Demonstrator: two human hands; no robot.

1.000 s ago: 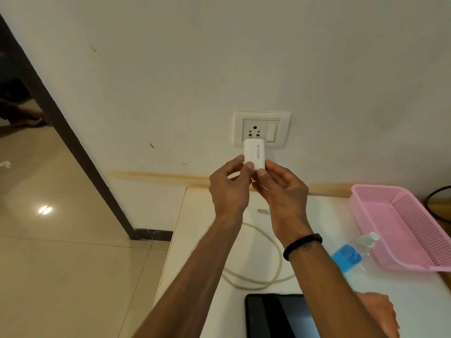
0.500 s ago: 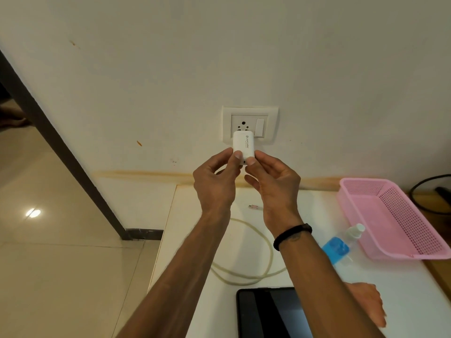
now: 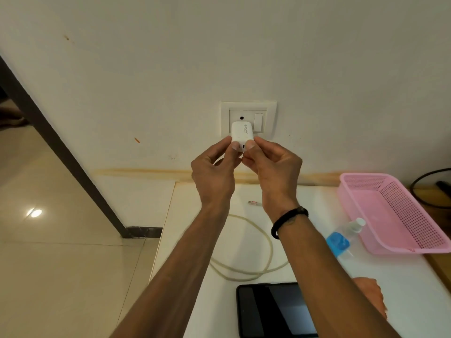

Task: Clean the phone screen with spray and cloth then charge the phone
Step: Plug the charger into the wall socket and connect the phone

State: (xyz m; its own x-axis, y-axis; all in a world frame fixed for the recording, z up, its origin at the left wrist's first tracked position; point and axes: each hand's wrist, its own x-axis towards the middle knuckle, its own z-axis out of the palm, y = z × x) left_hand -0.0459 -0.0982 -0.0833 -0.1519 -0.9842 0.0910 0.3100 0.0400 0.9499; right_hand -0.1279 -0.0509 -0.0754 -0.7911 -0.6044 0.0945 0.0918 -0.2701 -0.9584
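Head camera looks down our two bare forearms to the wall, where both our hands meet on a small white rectangular plastic charger adapter (image 3: 241, 134). Our left hand (image 3: 214, 172) pinches the adapter's near left corner between thumb and fingers; our right hand (image 3: 273, 167) pinches the near right corner the same way, a black band (image 3: 288, 220) around its wrist. We hold the adapter against the cream wall socket plate (image 3: 249, 118), covering the lower holes; one round hole shows above it, and the plate's rocker switch (image 3: 258, 121) sits just to its right. We cannot tell whether the pins are fully in.

On the white table (image 3: 402, 289) below, a pale coiled charging cable (image 3: 246, 267) lies loose between our forearms, its small connector tip (image 3: 252, 203) apart from the adapter, near the far edge. The black glass-fronted phone (image 3: 273, 311) lies face up at the near edge. Near the right edge we see a clear spray bottle with a blue label (image 3: 341, 240), lying just beside a pink perforated plastic basket (image 3: 395, 211). An orange cloth (image 3: 368, 293) peeks out beside our right forearm.
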